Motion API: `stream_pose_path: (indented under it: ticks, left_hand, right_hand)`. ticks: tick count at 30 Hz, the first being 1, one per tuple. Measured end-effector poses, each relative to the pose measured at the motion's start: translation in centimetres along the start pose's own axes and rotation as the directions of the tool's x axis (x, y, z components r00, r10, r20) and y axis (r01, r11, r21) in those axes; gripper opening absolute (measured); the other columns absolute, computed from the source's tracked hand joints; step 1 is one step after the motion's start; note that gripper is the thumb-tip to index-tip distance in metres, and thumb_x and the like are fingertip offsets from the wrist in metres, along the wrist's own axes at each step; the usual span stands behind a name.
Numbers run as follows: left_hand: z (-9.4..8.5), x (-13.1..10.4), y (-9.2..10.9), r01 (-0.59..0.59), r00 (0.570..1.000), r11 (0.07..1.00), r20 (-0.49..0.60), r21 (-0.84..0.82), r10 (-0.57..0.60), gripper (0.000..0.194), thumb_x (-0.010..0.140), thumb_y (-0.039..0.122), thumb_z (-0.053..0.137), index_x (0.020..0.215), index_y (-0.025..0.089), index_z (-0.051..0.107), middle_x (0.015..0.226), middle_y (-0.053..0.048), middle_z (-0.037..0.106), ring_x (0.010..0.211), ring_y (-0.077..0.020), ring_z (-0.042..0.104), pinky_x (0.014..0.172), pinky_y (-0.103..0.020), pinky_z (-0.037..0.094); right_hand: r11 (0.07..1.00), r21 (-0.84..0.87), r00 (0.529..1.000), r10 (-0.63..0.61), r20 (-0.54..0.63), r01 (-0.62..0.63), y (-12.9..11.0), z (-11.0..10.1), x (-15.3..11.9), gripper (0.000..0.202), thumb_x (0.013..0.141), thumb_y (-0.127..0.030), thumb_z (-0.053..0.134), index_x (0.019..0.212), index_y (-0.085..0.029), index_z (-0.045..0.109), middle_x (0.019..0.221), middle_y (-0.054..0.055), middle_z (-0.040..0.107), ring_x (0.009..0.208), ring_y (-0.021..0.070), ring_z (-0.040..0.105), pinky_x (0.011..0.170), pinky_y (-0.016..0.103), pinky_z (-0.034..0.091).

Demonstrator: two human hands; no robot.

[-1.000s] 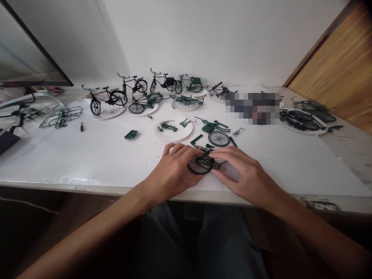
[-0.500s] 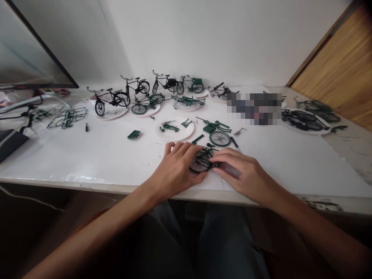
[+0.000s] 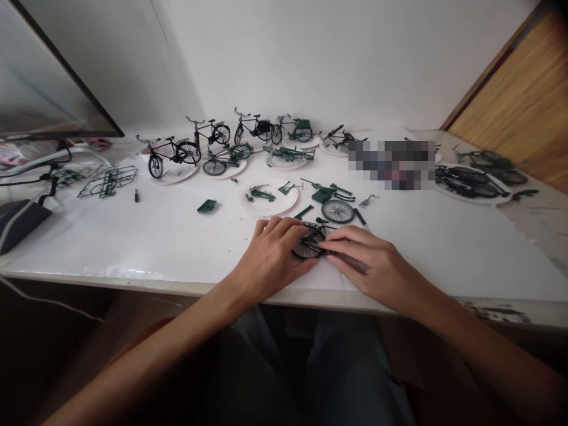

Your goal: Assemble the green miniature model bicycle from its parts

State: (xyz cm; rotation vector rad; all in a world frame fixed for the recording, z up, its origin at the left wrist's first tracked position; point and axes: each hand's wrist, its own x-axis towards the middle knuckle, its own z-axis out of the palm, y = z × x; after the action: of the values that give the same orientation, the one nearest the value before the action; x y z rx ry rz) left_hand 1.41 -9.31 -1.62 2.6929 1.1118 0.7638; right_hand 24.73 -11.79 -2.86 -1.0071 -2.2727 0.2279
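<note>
Near the table's front edge lies a partly assembled model bicycle (image 3: 307, 245) with a dark spoked wheel and green frame parts. My left hand (image 3: 277, 251) grips its wheel side between thumb and fingers. From the right, my right hand (image 3: 361, 251) pinches the frame by the wheel; its fingertips hide the small part there. Just beyond the hands are a loose green-rimmed wheel (image 3: 338, 211), a green box (image 3: 320, 195) and a black-handled tool (image 3: 360, 219). A white paper plate (image 3: 290, 207) with small green parts is behind my left hand.
Several small bicycles stand or lie on plates along the wall, such as a black one (image 3: 174, 155). A green tray piece (image 3: 206, 206) and green part frames (image 3: 109, 181) lie left. A plate of black wheels (image 3: 473, 182) sits right; a monitor (image 3: 48, 77) overhangs the left.
The whole view has shifted slightly, so the table things appear a little further right. Both hands keep their hold on the model bicycle; the right fingers have moved slightly.
</note>
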Motion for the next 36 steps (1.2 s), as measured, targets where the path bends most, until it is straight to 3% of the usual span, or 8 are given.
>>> stream_pose_path:
  ticks: [14,19,25,30,36]
  left_hand:
    - [0.4,-0.1,-0.3,0.077,0.996,0.994,-0.036,-0.073,-0.080,0.045,0.087,0.040,0.074,0.122,0.016,0.058,0.123,-0.012,0.060,0.121,-0.0291,0.053,0.104,-0.044,0.049]
    - [-0.1,-1.4,-0.4,0.117,0.992,0.990,-0.040,-0.085,-0.120,0.046,0.084,0.037,0.077,0.122,0.017,0.058,0.121,-0.012,0.059,0.118,-0.0297,0.054,0.102,-0.047,0.051]
    - [-1.3,-3.8,-0.6,0.151,0.987,0.987,-0.045,-0.062,-0.154,0.042,0.086,0.034,0.074,0.121,0.017,0.058,0.119,-0.011,0.059,0.111,-0.0285,0.055,0.100,-0.048,0.051]
    - [-2.3,-5.1,-1.6,0.210,0.976,0.975,-0.037,-0.075,-0.214,0.047,0.084,0.037,0.076,0.123,0.019,0.058,0.117,-0.011,0.060,0.109,-0.0288,0.054,0.097,-0.049,0.049]
    - [-2.1,-4.8,-2.1,0.225,0.972,0.971,-0.055,-0.080,-0.229,0.054,0.079,0.037,0.078,0.125,0.022,0.056,0.128,-0.011,0.059,0.116,-0.0309,0.054,0.100,-0.050,0.046]
  right_hand:
    - [0.996,-0.086,1.000,-0.013,0.019,0.015,-0.3,-0.1,0.0,0.028,0.098,-0.017,0.054,0.123,-0.016,0.069,0.124,0.013,0.065,0.120,0.0248,0.058,0.103,0.042,0.051]
    - [0.986,-0.100,0.983,-0.119,0.138,0.133,-0.7,-0.5,0.2,0.036,0.098,-0.012,0.049,0.132,-0.014,0.063,0.133,0.013,0.063,0.124,0.0241,0.058,0.106,0.039,0.051]
    - [0.970,-0.090,0.962,-0.207,0.179,0.226,-2.0,0.2,1.0,0.040,0.096,-0.008,0.049,0.134,-0.013,0.061,0.134,0.013,0.063,0.126,0.0236,0.058,0.110,0.038,0.049]
    - [0.958,-0.063,0.957,-0.272,0.098,0.279,-1.5,-0.6,4.0,0.036,0.096,-0.010,0.052,0.130,-0.016,0.064,0.131,0.012,0.066,0.123,0.0232,0.060,0.107,0.039,0.051]
    - [0.988,-0.007,0.989,-0.151,-0.001,0.151,1.6,-2.4,10.7,0.021,0.098,-0.023,0.054,0.104,-0.021,0.074,0.104,0.006,0.075,0.098,0.0216,0.070,0.088,0.036,0.056]
